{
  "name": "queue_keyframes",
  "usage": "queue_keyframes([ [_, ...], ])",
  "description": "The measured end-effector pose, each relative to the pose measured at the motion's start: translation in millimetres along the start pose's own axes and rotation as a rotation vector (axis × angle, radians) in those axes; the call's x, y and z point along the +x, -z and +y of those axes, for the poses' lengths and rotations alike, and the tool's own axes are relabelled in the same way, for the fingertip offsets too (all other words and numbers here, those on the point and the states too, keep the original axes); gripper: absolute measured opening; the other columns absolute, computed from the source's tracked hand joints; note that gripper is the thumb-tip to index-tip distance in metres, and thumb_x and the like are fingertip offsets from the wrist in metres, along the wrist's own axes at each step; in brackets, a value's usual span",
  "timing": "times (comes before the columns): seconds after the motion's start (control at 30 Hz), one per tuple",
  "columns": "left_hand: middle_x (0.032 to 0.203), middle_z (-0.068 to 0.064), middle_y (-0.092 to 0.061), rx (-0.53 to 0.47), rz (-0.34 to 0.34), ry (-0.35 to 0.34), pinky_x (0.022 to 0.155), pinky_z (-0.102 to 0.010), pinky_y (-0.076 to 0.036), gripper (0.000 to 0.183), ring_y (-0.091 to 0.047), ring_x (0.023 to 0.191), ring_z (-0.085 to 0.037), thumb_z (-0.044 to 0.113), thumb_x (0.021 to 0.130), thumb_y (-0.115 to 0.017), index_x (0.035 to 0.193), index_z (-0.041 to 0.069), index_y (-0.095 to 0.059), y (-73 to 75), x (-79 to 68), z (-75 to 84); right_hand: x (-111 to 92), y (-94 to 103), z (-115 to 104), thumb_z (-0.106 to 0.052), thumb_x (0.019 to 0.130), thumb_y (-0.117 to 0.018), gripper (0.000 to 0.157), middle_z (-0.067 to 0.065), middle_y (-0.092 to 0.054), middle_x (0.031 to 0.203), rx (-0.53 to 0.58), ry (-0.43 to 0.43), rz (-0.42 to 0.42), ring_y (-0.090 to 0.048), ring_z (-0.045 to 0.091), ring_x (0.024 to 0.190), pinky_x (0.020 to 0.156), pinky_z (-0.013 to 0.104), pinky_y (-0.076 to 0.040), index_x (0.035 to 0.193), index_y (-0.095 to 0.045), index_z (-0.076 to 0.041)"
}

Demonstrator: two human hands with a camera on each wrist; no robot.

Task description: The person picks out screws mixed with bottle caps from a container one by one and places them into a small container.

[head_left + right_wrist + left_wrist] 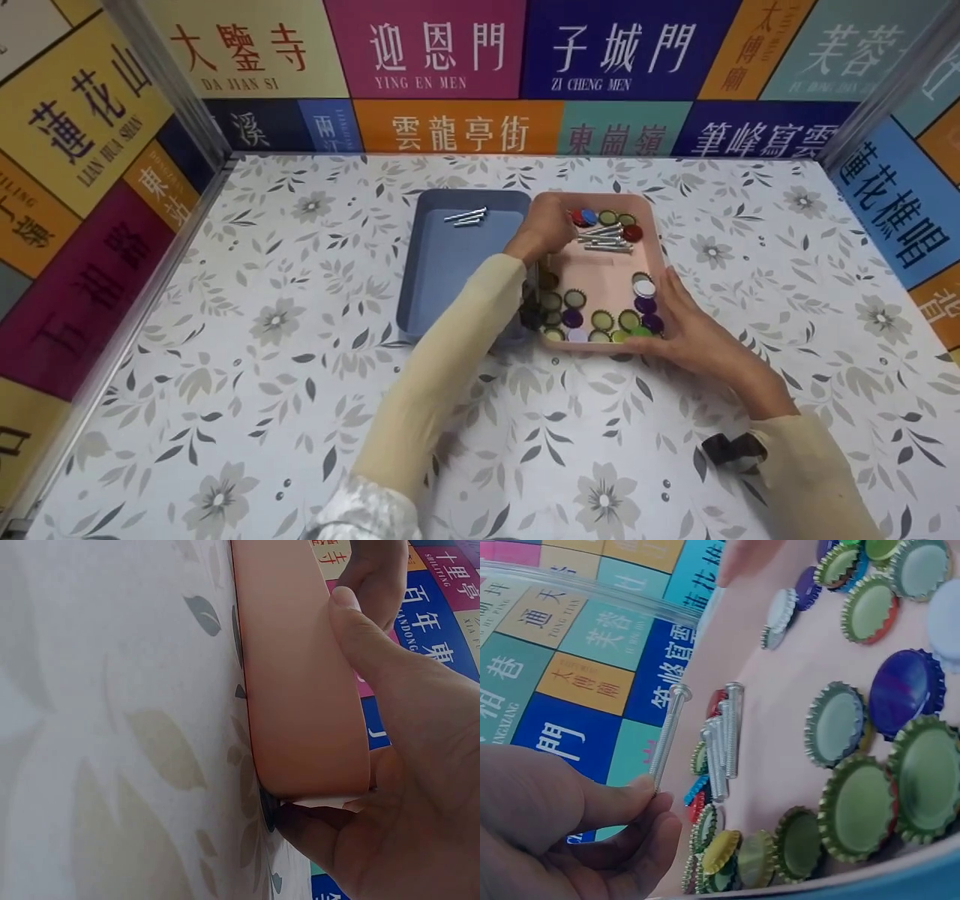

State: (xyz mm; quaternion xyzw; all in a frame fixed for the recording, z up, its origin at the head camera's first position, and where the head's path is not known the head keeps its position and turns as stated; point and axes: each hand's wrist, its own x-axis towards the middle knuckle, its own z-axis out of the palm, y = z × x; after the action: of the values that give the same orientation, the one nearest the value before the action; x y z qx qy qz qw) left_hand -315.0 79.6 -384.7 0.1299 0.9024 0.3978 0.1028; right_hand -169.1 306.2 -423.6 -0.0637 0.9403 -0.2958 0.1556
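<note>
My left hand (550,225) is over the far left part of the pink tray (600,281). Its thumb and fingers pinch a silver screw (667,731), head up, as the left wrist view shows. Several more screws (606,238) lie in the tray's far part, beside red and blue bottle caps (589,217). Upturned caps (856,806) are spread along the near side and both edges. With thumb and fingers around the near right corner, my right hand (697,337) holds the pink tray; the right wrist view shows its thumb (360,622) at the rim.
A blue tray (442,285) stands against the pink tray's left side, with several screws (469,217) near its far end. Both trays are on a flower-patterned tabletop (277,322). Panels with large lettering (442,49) form walls at the back and sides.
</note>
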Motion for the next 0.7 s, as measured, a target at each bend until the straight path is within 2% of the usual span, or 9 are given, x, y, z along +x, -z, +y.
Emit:
queue_keyframes([
  [0.07,0.055,0.003,-0.034,-0.014,-0.015,0.030,0.047,-0.023,-0.026,0.014,-0.030,0.045,-0.008,-0.005,0.091,-0.058,0.091,0.005,-0.068,3.2,-1.1,-0.2,0,-0.2,0,-0.068,0.079,-0.071,0.127,0.006,0.028,0.165,0.000,-0.001,-0.001,0.003,0.053,0.151,0.118,0.068,-0.010,0.158,0.017,-0.023],
  [0.17,0.055,0.004,-0.037,-0.010,-0.018,0.051,0.048,-0.023,-0.029,0.017,-0.033,0.046,-0.008,0.001,0.092,-0.062,0.076,0.004,-0.061,7.4,-2.2,-1.5,0,-1.0,1,-0.069,0.079,-0.070,0.127,0.006,0.029,0.164,-0.002,0.000,-0.007,0.004,0.053,0.151,0.118,0.068,-0.010,0.157,0.018,-0.023],
  [0.2,0.054,0.004,-0.038,-0.010,-0.012,0.050,0.048,-0.023,-0.030,0.013,-0.034,0.046,-0.008,0.000,0.092,-0.063,0.080,0.005,-0.065,8.6,-2.6,-2.3,0,-1.3,1,-0.069,0.079,-0.070,0.127,0.005,0.029,0.164,-0.001,0.000,-0.008,0.004,0.053,0.151,0.118,0.068,-0.010,0.157,0.018,-0.023],
  [0.3,0.054,0.004,-0.033,0.013,0.007,0.040,0.051,-0.023,-0.028,0.011,-0.030,0.048,-0.008,0.001,0.091,-0.064,0.082,0.008,-0.066,12.5,-3.6,-4.4,0,-1.0,1,-0.068,0.079,-0.071,0.127,0.006,0.028,0.165,0.003,0.007,-0.003,0.006,0.051,0.151,0.118,0.068,-0.009,0.158,0.016,-0.021],
  [0.37,0.054,0.003,-0.029,0.008,0.012,0.042,0.052,-0.024,-0.028,0.015,-0.029,0.049,-0.010,0.000,0.091,-0.064,0.077,0.008,-0.062,14.6,-4.8,-6.0,0,-0.9,2,-0.067,0.079,-0.072,0.127,0.006,0.027,0.165,0.003,0.011,0.002,0.007,0.050,0.152,0.119,0.067,-0.008,0.158,0.015,-0.019],
  [0.43,0.054,0.003,-0.030,-0.001,0.016,0.060,0.052,-0.025,-0.030,0.028,-0.032,0.049,-0.010,0.002,0.091,-0.064,0.067,0.009,-0.050,16.7,-6.1,-7.5,1,-0.7,2,-0.067,0.078,-0.072,0.127,0.007,0.027,0.165,0.007,0.014,0.007,0.008,0.048,0.152,0.119,0.066,-0.007,0.159,0.013,-0.018],
  [0.53,0.057,0.002,-0.040,-0.016,0.029,0.083,0.053,-0.024,-0.036,0.033,-0.042,0.053,-0.011,0.005,0.093,-0.066,0.065,0.009,-0.050,19.3,-8.9,-9.5,1,-0.7,2,-0.067,0.078,-0.072,0.128,0.007,0.027,0.165,0.010,0.012,0.003,0.008,0.048,0.152,0.120,0.066,-0.007,0.158,0.014,-0.018],
  [0.6,0.060,0.001,-0.046,-0.013,0.039,0.095,0.055,-0.024,-0.038,0.029,-0.047,0.056,-0.011,0.008,0.094,-0.067,0.067,0.009,-0.055,20.8,-9.9,-10.7,1,-0.7,2,-0.067,0.078,-0.072,0.128,0.007,0.027,0.165,0.011,0.008,-0.003,0.009,0.048,0.152,0.120,0.066,-0.007,0.158,0.015,-0.018],
  [0.7,0.060,0.001,-0.047,-0.007,0.038,0.102,0.054,-0.024,-0.037,0.028,-0.046,0.055,-0.011,0.009,0.094,-0.067,0.068,0.008,-0.057,22.7,-10.1,-12.7,1,-0.5,2,-0.068,0.078,-0.071,0.128,0.007,0.028,0.165,0.006,0.006,-0.007,0.008,0.049,0.152,0.120,0.066,-0.007,0.158,0.016,-0.018],
])
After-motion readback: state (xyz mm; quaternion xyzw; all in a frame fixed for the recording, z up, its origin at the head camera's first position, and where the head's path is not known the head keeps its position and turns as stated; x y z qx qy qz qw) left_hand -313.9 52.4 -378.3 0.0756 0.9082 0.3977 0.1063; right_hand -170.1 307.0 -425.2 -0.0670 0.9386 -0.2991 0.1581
